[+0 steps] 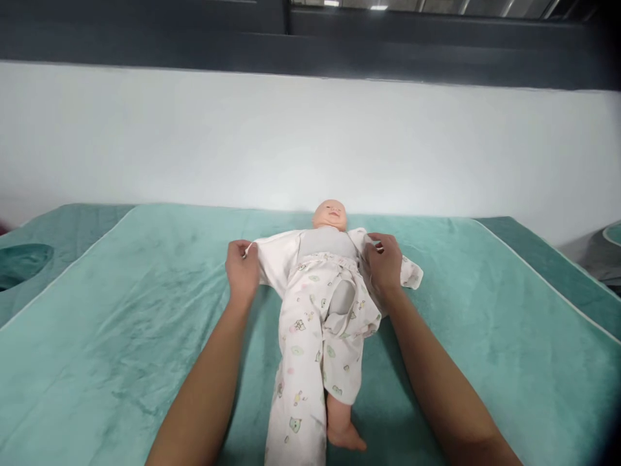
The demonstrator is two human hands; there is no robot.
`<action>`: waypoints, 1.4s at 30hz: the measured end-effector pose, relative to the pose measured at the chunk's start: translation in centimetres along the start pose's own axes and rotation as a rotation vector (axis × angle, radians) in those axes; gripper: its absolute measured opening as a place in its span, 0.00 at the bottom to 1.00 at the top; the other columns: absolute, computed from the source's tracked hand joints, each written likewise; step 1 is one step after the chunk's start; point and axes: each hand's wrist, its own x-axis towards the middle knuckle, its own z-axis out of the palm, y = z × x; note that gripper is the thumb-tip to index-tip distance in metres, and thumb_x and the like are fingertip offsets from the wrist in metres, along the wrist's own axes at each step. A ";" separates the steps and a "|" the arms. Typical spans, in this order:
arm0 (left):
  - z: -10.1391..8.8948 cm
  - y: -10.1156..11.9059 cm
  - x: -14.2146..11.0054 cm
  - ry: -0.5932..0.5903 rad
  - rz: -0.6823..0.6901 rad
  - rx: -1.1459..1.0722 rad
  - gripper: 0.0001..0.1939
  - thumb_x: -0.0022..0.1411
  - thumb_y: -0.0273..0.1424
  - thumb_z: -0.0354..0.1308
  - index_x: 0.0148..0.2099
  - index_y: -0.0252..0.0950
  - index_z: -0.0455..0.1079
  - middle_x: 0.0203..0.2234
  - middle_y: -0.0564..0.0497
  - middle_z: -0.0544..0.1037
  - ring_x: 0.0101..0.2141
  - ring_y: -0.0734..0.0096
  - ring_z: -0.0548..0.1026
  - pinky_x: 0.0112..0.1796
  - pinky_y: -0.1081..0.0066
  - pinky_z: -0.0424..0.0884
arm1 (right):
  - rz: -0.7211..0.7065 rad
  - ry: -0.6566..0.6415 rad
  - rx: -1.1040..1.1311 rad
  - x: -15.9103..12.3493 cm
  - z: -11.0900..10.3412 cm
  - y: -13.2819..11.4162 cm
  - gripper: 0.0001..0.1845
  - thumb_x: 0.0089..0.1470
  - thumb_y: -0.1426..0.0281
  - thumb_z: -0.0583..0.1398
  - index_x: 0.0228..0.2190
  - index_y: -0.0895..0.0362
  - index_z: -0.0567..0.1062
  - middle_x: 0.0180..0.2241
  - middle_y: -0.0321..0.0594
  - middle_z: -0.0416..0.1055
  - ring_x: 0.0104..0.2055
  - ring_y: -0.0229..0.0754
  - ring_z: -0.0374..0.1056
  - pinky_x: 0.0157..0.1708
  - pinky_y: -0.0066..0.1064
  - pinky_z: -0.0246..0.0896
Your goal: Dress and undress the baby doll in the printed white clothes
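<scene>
A baby doll lies on its back on a teal blanket, head away from me. It wears printed white trousers and an open white top spread to both sides, its grey torso bare. My left hand pinches the left flap of the top at its edge. My right hand is closed on the right flap beside the doll's chest. One bare foot sticks out of the right trouser leg.
The blanket covers a wide bed or table that reaches a white wall behind. A darker teal cloth lies at the far left. Another teal-edged surface shows at the far right.
</scene>
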 end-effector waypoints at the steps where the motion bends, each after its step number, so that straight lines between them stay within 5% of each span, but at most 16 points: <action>1: -0.5 -0.3 0.4 0.015 -0.031 0.011 0.06 0.60 0.35 0.55 0.40 0.39 0.67 0.31 0.53 0.73 0.33 0.67 0.72 0.38 0.67 0.67 | 0.006 0.019 0.014 0.2 -0.3 0.3 0.13 0.51 0.73 0.57 0.39 0.55 0.77 0.39 0.41 0.71 0.36 0.41 0.65 0.39 0.36 0.63; 5: -1.4 -0.6 1.2 -0.021 -0.022 0.212 0.13 0.57 0.34 0.59 0.45 0.39 0.67 0.32 0.50 0.72 0.35 0.61 0.71 0.41 0.59 0.68 | 0.022 0.183 -0.027 1.5 -2.2 1.5 0.13 0.47 0.76 0.56 0.35 0.55 0.77 0.37 0.42 0.70 0.35 0.43 0.64 0.38 0.37 0.63; 9: -0.9 1.0 -0.5 -0.017 0.346 0.249 0.12 0.59 0.27 0.54 0.46 0.37 0.69 0.46 0.41 0.71 0.50 0.51 0.68 0.53 0.50 0.63 | -0.047 0.299 -0.039 1.8 -3.2 1.0 0.13 0.48 0.76 0.56 0.36 0.55 0.76 0.39 0.45 0.70 0.40 0.47 0.65 0.37 0.38 0.63; 11: -0.5 2.1 -1.7 -0.135 0.440 0.114 0.10 0.63 0.29 0.53 0.46 0.38 0.70 0.47 0.43 0.72 0.52 0.55 0.68 0.54 0.54 0.64 | -0.073 0.157 0.091 1.0 -2.8 -0.4 0.09 0.52 0.73 0.57 0.36 0.54 0.75 0.37 0.42 0.71 0.38 0.45 0.67 0.36 0.37 0.64; 15: 0.1 3.7 -3.1 -0.625 0.354 -0.178 0.10 0.66 0.38 0.53 0.44 0.40 0.71 0.44 0.48 0.75 0.45 0.64 0.74 0.47 0.63 0.71 | -0.114 -0.264 0.240 -0.8 -1.5 -3.0 0.07 0.58 0.65 0.59 0.34 0.53 0.75 0.32 0.37 0.72 0.33 0.42 0.66 0.36 0.35 0.63; 17: 0.1 4.0 -3.2 -0.732 0.330 -0.223 0.10 0.64 0.40 0.56 0.41 0.40 0.72 0.46 0.47 0.75 0.48 0.63 0.73 0.49 0.62 0.71 | -0.120 -0.430 0.285 -1.0 -1.5 -3.5 0.09 0.58 0.61 0.61 0.31 0.53 0.75 0.30 0.36 0.71 0.33 0.42 0.65 0.35 0.35 0.62; 24: -0.2 4.1 -3.2 -0.811 0.419 -0.240 0.13 0.61 0.40 0.62 0.46 0.42 0.72 0.58 0.46 0.70 0.60 0.59 0.66 0.61 0.56 0.61 | -0.337 -0.684 0.367 0.1 -2.7 -3.4 0.16 0.47 0.58 0.71 0.34 0.51 0.76 0.51 0.44 0.69 0.55 0.52 0.63 0.55 0.45 0.60; 32: 0.7 4.7 -4.3 -0.614 0.622 -0.057 0.15 0.71 0.38 0.46 0.48 0.40 0.73 0.48 0.47 0.77 0.51 0.65 0.73 0.54 0.62 0.68 | -0.373 -0.497 0.207 -1.3 -1.8 -5.3 0.09 0.63 0.65 0.56 0.39 0.49 0.77 0.46 0.41 0.76 0.50 0.48 0.70 0.52 0.43 0.61; 37: 1.6 4.8 -3.7 -0.578 0.452 0.032 0.16 0.71 0.40 0.45 0.42 0.39 0.71 0.40 0.48 0.78 0.42 0.64 0.74 0.47 0.64 0.68 | -0.171 -0.485 0.188 0.0 -0.1 -4.3 0.12 0.63 0.61 0.56 0.31 0.52 0.75 0.34 0.39 0.74 0.37 0.45 0.68 0.40 0.38 0.61; 42: 1.5 4.3 -3.2 -0.649 0.263 -0.007 0.15 0.67 0.41 0.48 0.36 0.38 0.70 0.34 0.50 0.77 0.37 0.65 0.73 0.41 0.66 0.68 | -0.152 -0.423 0.262 -0.3 0.2 -3.7 0.14 0.59 0.59 0.59 0.27 0.54 0.71 0.30 0.36 0.67 0.33 0.41 0.62 0.36 0.34 0.58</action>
